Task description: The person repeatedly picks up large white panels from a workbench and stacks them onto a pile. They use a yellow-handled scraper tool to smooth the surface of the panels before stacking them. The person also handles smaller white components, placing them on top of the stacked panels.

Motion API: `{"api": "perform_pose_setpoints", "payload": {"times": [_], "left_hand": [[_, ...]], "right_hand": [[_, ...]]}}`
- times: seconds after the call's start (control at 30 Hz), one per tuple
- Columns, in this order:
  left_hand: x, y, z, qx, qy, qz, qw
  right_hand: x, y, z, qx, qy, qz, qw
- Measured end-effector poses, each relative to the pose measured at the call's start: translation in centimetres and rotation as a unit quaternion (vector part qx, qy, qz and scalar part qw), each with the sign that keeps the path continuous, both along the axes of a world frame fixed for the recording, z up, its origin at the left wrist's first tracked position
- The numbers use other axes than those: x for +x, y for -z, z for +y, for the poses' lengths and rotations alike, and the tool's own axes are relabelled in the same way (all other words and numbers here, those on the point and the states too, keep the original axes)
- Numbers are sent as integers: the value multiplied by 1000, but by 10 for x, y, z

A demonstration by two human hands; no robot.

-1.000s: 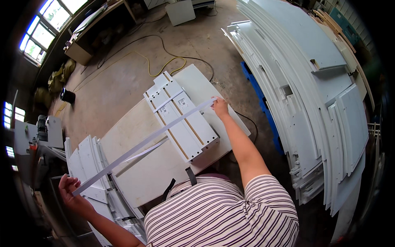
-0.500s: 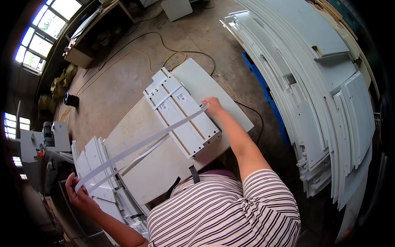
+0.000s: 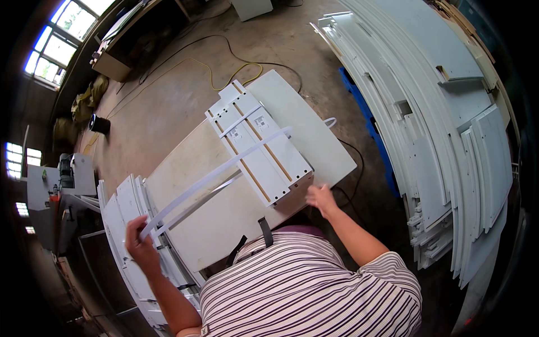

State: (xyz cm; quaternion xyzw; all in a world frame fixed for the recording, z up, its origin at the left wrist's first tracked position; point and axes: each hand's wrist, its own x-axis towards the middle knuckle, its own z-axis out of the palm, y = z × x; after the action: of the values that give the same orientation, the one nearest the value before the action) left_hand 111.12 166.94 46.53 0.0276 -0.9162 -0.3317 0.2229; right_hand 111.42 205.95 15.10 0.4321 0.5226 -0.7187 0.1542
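Note:
A long white strap (image 3: 210, 172) runs from my left hand (image 3: 142, 250) over a stack of white panels (image 3: 263, 147). My left fingers are closed on the strap where it doubles back; its lower run goes toward the stack's left side. On the far right, a loop of strap (image 3: 331, 121) sticks out past the stack. Another white band (image 3: 240, 122) lies across the stack's far part. Just off the stack's near right corner is my right hand (image 3: 321, 199), slightly blurred, with loosely parted fingers and nothing visible in them.
The stack rests on a pale tabletop (image 3: 193, 236). More white panels (image 3: 120, 213) stand at the left. To the right, long panels (image 3: 426, 163) are piled on a blue pallet (image 3: 368, 123). Yellow and black cables (image 3: 210, 78) cross the floor, near a black bucket (image 3: 99, 124).
My right hand has let go of the strap and moved down toward me. The strap now lies across the stack. My left hand, still holding it, has shifted right and up.

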Motion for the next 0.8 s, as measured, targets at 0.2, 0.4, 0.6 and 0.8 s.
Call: {"api": "perform_pose_setpoints", "payload": {"times": [0.2, 0.4, 0.6, 0.8], "left_hand": [[-39, 69, 39, -28, 161, -26, 986], [-81, 160, 80, 15, 247, -60, 967], [-100, 237, 105, -26, 254, -110, 961], [-70, 295, 83, 130, 196, -314, 920]], "right_hand": [[-28, 49, -37, -7, -120, 77, 990], [-46, 74, -35, -3, -120, 101, 988], [-41, 57, -26, 43, -151, 85, 984], [-29, 17, 7, 84, -104, 128, 983]]}}
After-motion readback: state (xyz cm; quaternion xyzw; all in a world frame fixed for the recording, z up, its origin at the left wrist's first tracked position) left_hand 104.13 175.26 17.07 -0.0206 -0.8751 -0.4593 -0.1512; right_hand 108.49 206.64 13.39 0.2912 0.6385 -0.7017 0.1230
